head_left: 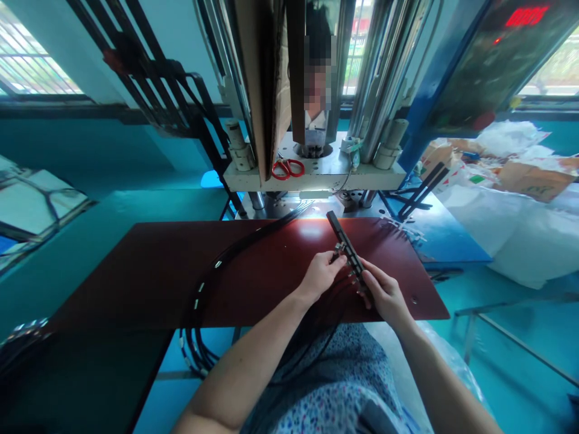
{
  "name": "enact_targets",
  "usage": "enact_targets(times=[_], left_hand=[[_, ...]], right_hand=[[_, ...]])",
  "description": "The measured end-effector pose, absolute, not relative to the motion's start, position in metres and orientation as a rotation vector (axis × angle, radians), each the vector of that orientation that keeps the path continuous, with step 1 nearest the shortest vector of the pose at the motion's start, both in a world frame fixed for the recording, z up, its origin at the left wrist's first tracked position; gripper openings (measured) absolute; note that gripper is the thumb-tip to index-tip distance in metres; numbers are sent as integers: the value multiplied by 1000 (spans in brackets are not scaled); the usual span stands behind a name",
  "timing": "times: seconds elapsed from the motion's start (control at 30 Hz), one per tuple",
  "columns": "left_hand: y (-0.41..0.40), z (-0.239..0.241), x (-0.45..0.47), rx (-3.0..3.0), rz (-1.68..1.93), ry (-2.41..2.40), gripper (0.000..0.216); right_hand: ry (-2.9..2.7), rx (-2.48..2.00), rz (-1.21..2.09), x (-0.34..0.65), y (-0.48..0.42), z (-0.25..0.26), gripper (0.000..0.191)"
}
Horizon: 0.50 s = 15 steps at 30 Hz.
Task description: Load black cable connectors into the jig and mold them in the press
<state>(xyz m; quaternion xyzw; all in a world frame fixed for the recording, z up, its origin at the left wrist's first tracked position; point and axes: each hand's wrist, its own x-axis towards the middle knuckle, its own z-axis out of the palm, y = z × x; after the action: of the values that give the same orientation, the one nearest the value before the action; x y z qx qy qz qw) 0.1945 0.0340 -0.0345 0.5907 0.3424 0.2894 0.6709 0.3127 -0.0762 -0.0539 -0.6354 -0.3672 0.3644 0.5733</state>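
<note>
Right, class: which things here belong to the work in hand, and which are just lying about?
In use: left hand, right hand, black bar, black cables, dark red table.
Lying about: red scissors, cardboard box, white bags.

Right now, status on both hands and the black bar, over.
Right hand grips black bar, near end. Left hand pinches metal fitting at its side. Black cables trail left across red table.

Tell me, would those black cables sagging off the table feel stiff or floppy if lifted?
Probably floppy: the black cables curve across the red table and sag over its edge. Likely to trail and tangle, since several strands loop together below.
</note>
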Motion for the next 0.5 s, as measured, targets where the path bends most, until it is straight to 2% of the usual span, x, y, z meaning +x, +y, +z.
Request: enact_targets(times=[0.2, 0.5], left_hand=[[38, -30, 189, 1035, 823, 749, 26], [38, -36, 197, 1448, 707, 866, 18]], right_hand=[[-724, -1402, 892, 313, -77, -50, 61], [-743, -1395, 935, 316, -78, -50, 59]])
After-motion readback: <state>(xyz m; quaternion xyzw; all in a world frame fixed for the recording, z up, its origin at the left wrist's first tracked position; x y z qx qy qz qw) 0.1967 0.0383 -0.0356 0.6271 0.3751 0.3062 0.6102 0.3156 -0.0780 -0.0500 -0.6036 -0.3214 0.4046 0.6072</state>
